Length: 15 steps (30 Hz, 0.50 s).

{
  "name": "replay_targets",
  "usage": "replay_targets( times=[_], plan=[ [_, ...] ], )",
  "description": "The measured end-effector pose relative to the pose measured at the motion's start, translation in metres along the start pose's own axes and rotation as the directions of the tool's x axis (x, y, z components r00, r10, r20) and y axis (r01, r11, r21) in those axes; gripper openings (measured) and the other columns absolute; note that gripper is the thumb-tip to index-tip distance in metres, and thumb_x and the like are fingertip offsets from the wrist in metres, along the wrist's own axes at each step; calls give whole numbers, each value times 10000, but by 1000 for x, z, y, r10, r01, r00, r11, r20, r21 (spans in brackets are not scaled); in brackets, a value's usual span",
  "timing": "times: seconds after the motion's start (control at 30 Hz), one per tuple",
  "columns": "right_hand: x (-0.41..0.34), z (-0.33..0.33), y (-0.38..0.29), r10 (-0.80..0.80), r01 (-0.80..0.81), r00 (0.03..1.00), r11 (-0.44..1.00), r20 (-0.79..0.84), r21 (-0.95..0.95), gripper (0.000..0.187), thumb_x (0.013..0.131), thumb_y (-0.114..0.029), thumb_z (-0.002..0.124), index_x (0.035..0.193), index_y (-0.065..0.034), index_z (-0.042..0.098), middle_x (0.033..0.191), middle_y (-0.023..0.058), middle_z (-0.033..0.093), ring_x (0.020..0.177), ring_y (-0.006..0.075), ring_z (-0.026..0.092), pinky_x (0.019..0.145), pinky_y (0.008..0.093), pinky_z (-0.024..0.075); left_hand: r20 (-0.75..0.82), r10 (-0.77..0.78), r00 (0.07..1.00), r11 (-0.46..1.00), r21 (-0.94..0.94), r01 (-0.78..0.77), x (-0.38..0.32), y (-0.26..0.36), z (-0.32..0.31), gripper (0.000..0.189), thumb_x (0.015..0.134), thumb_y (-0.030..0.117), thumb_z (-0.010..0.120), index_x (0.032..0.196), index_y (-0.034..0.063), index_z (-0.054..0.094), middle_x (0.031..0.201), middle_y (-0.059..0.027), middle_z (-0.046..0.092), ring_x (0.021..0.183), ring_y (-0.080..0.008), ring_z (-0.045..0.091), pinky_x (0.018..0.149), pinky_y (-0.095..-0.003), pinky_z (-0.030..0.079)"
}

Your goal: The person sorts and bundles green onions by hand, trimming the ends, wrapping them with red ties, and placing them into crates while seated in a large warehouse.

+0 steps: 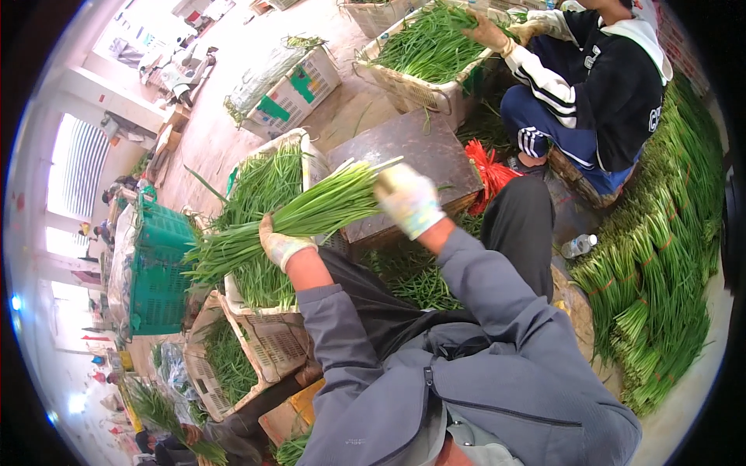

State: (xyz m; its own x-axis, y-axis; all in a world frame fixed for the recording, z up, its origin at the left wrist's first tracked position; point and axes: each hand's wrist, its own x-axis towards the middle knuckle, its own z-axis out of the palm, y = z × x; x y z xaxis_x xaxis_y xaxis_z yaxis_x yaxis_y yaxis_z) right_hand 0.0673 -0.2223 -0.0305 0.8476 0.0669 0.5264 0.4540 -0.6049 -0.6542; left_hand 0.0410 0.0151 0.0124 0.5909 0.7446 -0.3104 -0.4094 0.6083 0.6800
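My gloved left hand (285, 242) grips a long bunch of garlic chives (326, 201) near its middle. The pale stem ends point right and the leaves trail off to the left. At the stem ends my gloved right hand (409, 201) is blurred, with its fingers curled; whether it grasps any stems I cannot tell. Under the bunch stands a white plastic crate (306, 145) filled with more chives (265, 169). A dark-topped low table (402, 145) lies just beyond my right hand. Red ties (488, 175) hang at its right corner.
A co-worker (606, 87) sits at the upper right by another chive-filled crate (419, 87). Tied chive bundles (653, 262) are piled along my right, near a plastic bottle (579, 246). A green crate (163, 262) stands left. Loose chives (422, 285) lie between my legs.
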Motion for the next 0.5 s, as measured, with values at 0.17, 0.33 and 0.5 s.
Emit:
replay_targets(
  times=[0.17, 0.33, 0.5],
  plan=[
    [-15, -30, 87, 252, -205, 943, 954, 218, -217, 229, 833, -226, 711, 997, -68, 681, 891, 163, 673, 885, 357, 651, 805, 420, 519, 12, -6, 1000, 1000, -26, 6, 21, 22, -19, 333, 864, 320, 618, 1051, 45, 598, 1071, -161, 649, 939, -363, 636, 860, -541, 510],
    [-28, -39, 70, 123, -139, 985, 982, 123, 131, 509, 795, -221, 732, 1233, -28, 559, 1075, 176, 635, 955, 341, 634, 847, 411, 515, 120, -32, 992, 997, -71, 41, 40, 23, -35, 262, 863, 288, 595, 979, 54, 620, 954, -152, 653, 902, -358, 629, 844, -549, 511],
    [-4, -60, 36, 159, -122, 984, 935, -84, 332, 553, 793, -223, 736, 1265, -12, 538, 1056, 178, 631, 920, 325, 642, 846, 401, 512, 186, -3, 983, 1000, 9, 1, 19, 16, -24, 253, 859, 277, 592, 965, 48, 620, 962, -152, 655, 900, -346, 629, 838, -539, 514]
  ],
)
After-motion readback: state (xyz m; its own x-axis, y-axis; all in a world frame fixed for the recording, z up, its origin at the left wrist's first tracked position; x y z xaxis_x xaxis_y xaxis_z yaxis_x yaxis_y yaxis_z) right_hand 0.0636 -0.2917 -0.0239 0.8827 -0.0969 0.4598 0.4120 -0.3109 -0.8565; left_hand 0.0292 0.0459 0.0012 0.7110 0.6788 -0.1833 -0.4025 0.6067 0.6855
